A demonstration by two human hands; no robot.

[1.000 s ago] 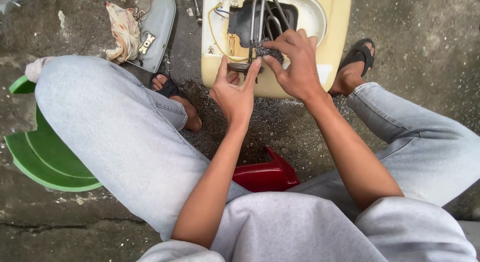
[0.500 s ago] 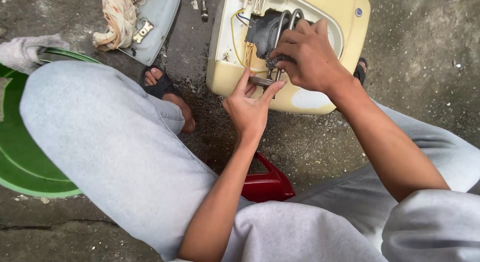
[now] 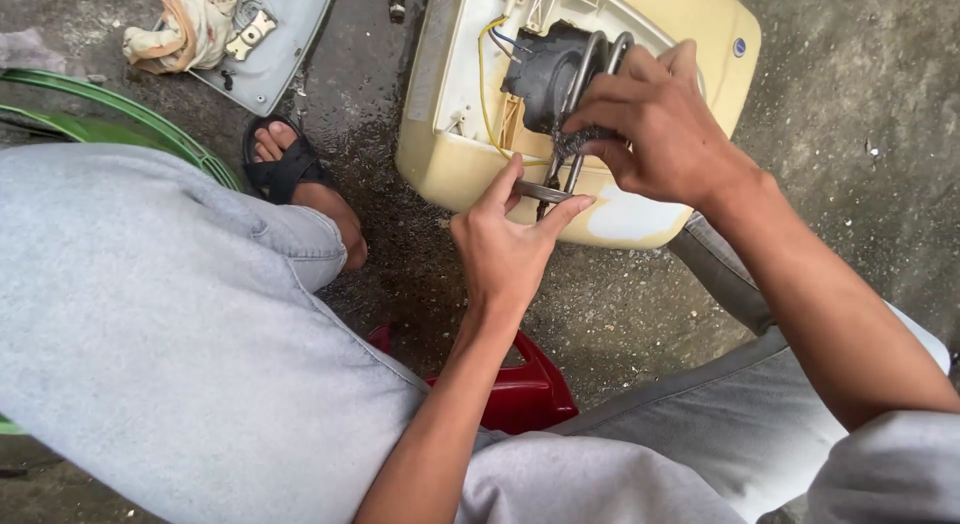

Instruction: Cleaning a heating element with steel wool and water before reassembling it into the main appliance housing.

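Step in hand, as judged: cleaning the heating coil (image 3: 585, 84) seated in the open yellow casing (image 3: 690, 24). Scouring pad (image 3: 572, 142) is gripped by right hand (image 3: 660, 124); coil base (image 3: 545, 192) is pinched by left hand (image 3: 510, 244). Next: steady bracing, firm strokes.

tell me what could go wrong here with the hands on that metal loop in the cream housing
1. The ground under the cream housing looks wet, and bare wires show inside: a shock hazard if any power is connected.
2. The left hand pinches a thin metal piece at the loop's base; a slip could cut or pinch fingers.
3. The right hand grips the crusted metal loop; hard pulling might bend it.
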